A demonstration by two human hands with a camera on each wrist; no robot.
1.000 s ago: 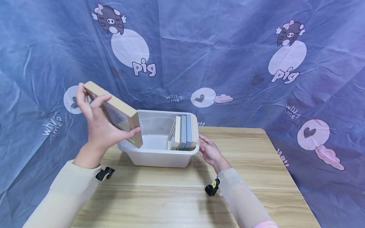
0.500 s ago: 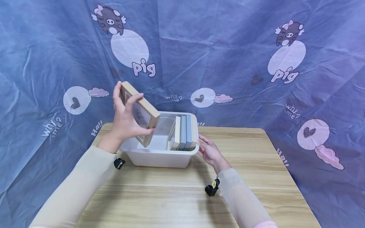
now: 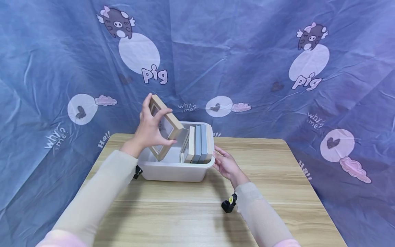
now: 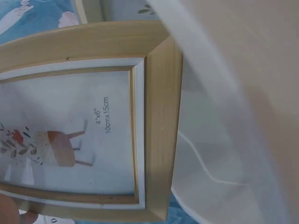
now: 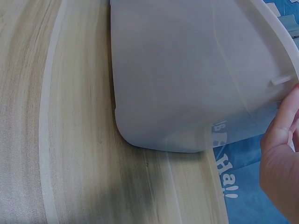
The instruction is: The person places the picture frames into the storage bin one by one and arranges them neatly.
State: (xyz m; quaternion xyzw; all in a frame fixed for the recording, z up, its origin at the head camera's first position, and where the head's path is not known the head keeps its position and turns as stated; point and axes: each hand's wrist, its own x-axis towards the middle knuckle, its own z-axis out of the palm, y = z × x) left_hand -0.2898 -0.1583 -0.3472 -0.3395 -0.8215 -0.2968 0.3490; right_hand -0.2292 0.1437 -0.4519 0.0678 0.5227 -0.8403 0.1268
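My left hand [image 3: 150, 128] holds a light wooden picture frame [image 3: 177, 125] by its edges, thumb on the near edge and fingers at the top. The frame is tilted, its lower end inside the white plastic bin [image 3: 172, 172]. In the left wrist view, the picture frame [image 4: 163, 126] shows a white inner border and a printed sheet with a flower pot. Several frames stand on edge at the bin's right end, among them a blue-grey frame [image 3: 204, 142] and a cream one [image 3: 191, 144]. My right hand [image 3: 227, 164] touches the bin's right rim with extended fingers.
The bin stands on a wood-grain table [image 3: 185, 212], towards its back edge. Behind the table hangs a blue cloth [image 3: 262, 68] printed with pigs and words. Black wrist cameras, such as the right one [image 3: 229, 204], sit on both sleeves.
My left hand has carried the picture frame rightward, from the bin's left side to over its opening, and its lower end is now inside the bin. My right hand has stayed at the rim.
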